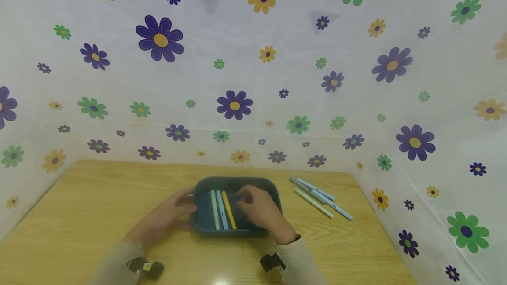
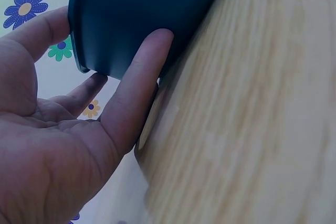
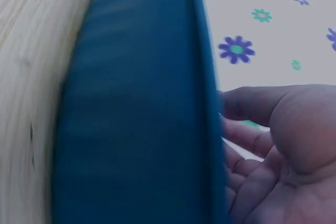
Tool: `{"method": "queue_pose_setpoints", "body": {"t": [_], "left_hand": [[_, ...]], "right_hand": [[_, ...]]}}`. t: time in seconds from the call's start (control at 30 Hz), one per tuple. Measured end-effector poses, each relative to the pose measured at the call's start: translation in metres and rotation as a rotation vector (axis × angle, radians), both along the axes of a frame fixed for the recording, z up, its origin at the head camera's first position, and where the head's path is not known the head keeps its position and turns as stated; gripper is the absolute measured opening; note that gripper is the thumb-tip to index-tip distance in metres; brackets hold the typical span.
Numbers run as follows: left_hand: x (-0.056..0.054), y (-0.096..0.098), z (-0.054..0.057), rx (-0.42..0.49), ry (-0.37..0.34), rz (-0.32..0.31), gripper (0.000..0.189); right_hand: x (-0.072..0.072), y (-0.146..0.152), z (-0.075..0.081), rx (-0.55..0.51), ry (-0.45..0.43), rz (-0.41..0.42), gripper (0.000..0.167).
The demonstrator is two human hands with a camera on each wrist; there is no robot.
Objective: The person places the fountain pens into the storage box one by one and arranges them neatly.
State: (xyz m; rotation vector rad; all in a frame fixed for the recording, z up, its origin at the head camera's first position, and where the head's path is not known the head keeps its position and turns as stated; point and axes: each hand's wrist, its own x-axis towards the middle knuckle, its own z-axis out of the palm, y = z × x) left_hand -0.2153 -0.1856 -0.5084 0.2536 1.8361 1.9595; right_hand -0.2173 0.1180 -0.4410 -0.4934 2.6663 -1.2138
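The outer wall of the dark blue tray [image 1: 233, 183] is touched by the left hand [image 1: 168, 212], its fingers spread. The right hand [image 1: 259, 208] is held inside the tray's right part, fingers curled; whether anything is gripped cannot be told. A pale green pen [image 1: 214, 210], a light blue pen [image 1: 222, 210] and a yellow pen [image 1: 229, 210] are laid beside it; loose pens [image 1: 313, 203] are grouped on the bench [image 1: 119, 197] to the right.

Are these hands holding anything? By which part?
The left hand holds the tray at its left end; whether the right hand holds anything can't be told.
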Motion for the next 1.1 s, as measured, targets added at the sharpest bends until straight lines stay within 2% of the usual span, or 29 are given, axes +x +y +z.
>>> {"method": "queue_pose_setpoints", "body": {"t": [0.1,0.23,0.37,0.6,1.1], "left_hand": [[0.001,0.000,0.001,0.000,0.002,0.002,0.070],[0.001,-0.001,0.002,-0.001,-0.002,0.014,0.069],[0.000,-0.001,0.002,-0.010,-0.004,0.020,0.070],[-0.002,-0.002,-0.003,-0.010,-0.005,0.011,0.071],[0.000,0.000,0.001,-0.019,0.000,0.012,0.071]], "right_hand": [[0.005,0.015,0.006,-0.007,0.087,0.007,0.028],[0.011,0.035,0.012,0.008,0.193,-0.038,0.030],[0.012,0.052,0.012,-0.006,0.228,-0.120,0.032],[0.011,0.071,0.006,-0.010,0.316,-0.186,0.030],[0.007,0.093,-0.003,0.092,0.348,-0.277,0.032]]}}
